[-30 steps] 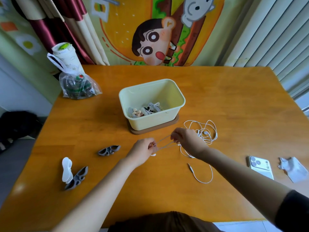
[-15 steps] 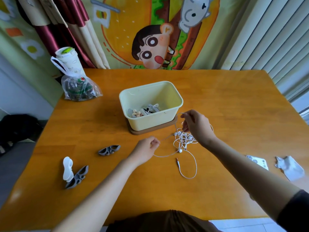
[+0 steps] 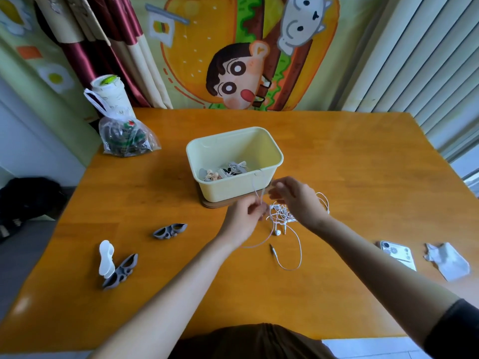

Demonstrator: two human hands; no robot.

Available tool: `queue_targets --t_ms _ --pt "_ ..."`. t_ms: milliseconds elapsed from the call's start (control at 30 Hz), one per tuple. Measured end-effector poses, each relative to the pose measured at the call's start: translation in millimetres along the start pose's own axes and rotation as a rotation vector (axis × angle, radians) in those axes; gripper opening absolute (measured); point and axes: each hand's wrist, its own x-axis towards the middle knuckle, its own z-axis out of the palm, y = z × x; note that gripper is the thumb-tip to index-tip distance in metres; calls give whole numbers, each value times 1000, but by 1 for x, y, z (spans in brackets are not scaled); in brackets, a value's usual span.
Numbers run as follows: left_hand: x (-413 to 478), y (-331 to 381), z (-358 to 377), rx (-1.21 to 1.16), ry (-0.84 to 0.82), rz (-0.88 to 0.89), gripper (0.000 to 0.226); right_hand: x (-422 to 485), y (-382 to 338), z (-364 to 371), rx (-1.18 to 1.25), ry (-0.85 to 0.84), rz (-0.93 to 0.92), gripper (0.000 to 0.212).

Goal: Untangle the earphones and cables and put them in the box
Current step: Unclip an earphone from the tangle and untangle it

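A tangle of white wired earphones (image 3: 281,216) lies on the wooden table just in front of the pale yellow box (image 3: 272,151). One loop of its cable rises up against the box's front wall. My left hand (image 3: 243,220) pinches that loop at its base. My right hand (image 3: 298,199) hovers over the tangle with curled fingers and seems to hold a strand, though blur hides the contact. An earbud and the jack plug (image 3: 272,247) trail toward me on the table. Several bundled earphones (image 3: 228,171) lie inside the box.
The box stands on a brown mat (image 3: 207,203). Grey cable clips (image 3: 169,230) and a white and grey pair (image 3: 114,268) lie at the left. A plastic bag (image 3: 124,141) sits at the far left, a phone (image 3: 398,255) and crumpled paper (image 3: 448,260) at the right.
My hands came closer together in front of the box. The left hand moved up and right to the cable loop; the right hand shifted down over the tangle, and the loop now stands upright.
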Motion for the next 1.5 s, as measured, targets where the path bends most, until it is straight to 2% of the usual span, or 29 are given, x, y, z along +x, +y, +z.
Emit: queue_targets --t_ms 100,200,300,400,467,567,633,700,800,933,1200,1333,1500 --pt "7 9 -8 -145 102 0 27 -19 16 16 -146 -284 0 17" --pt "11 19 -17 -245 150 6 24 -32 23 26 -166 -362 -62 9" --pt "14 19 -25 -270 222 -2 24 -28 20 19 -159 -280 -56 18" --pt "15 13 -30 -255 287 -86 22 -21 11 8 -147 -179 -50 26" --pt "12 12 -30 -206 193 -157 23 -18 6 3 -117 -155 -41 27" --pt "4 16 -23 -174 -42 -198 19 -18 0 1 -107 -182 -36 28" --pt "1 16 -16 -161 -79 -166 17 -18 -3 0 -130 -202 -42 29" --pt "2 15 -15 -148 -28 -136 14 -17 -5 -3 -119 -208 -45 29" --pt "5 13 -19 -185 60 -119 26 -15 -4 -9 -111 -194 -50 27" --pt "8 11 -24 -245 138 -131 30 -12 -1 -18 -105 -117 -57 26" --pt "10 3 -25 -285 140 -245 30 -4 -7 -27 -5 153 -23 30" --pt "8 2 -24 -281 122 -230 25 0 -7 -34 8 203 52 29" --pt "6 12 -20 -289 147 -163 34 2 1 -32 0 243 152 26"
